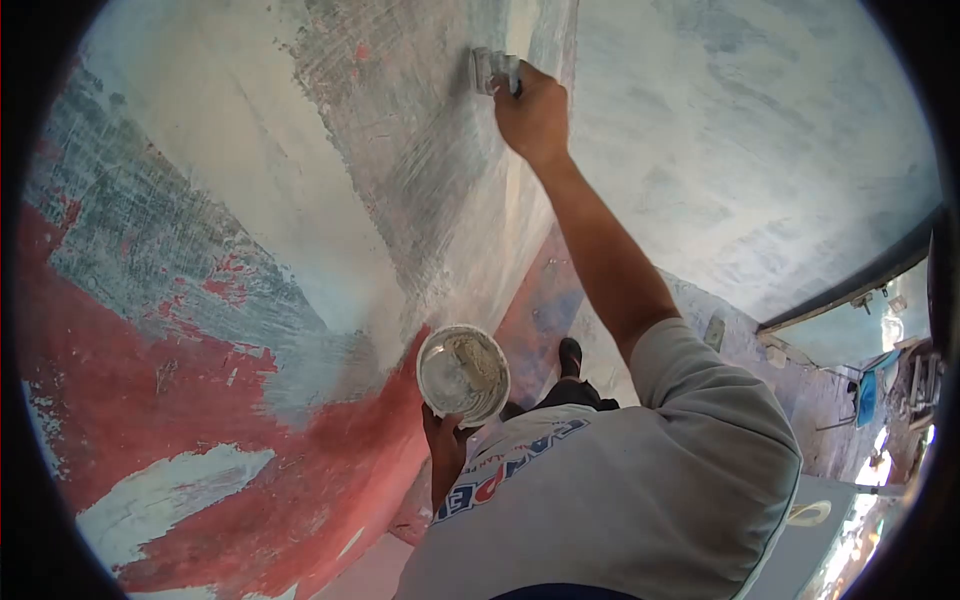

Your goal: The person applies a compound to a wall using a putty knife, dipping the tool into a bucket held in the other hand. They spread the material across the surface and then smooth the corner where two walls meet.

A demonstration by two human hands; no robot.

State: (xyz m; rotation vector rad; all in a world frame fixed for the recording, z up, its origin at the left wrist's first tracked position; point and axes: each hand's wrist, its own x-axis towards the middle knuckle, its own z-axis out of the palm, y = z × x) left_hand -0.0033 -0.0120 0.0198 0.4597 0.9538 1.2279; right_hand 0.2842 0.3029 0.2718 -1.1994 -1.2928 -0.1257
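My right hand [535, 110] is raised high on the wall, its fingers wrapped round the handle of a putty knife [487, 72]. The knife's wide, smeared blade lies against the grey, patchy wall [400, 130] near the corner. Low in front of my body, my left hand [445, 430] grips a round white bucket [426, 360] by its side, with the thumb over the rim. Inside the bucket a lump of beige-grey putty [478, 362] clings to one side, and the walls are streaked with it.
Red paint [200, 400] covers the lower left wall, with pale filler patches across it. Another pale, smeared wall [750, 130] meets it at the corner on the right. My shoe [570, 357] stands on the stained floor. A blue object [868, 397] and clutter are at the far right.
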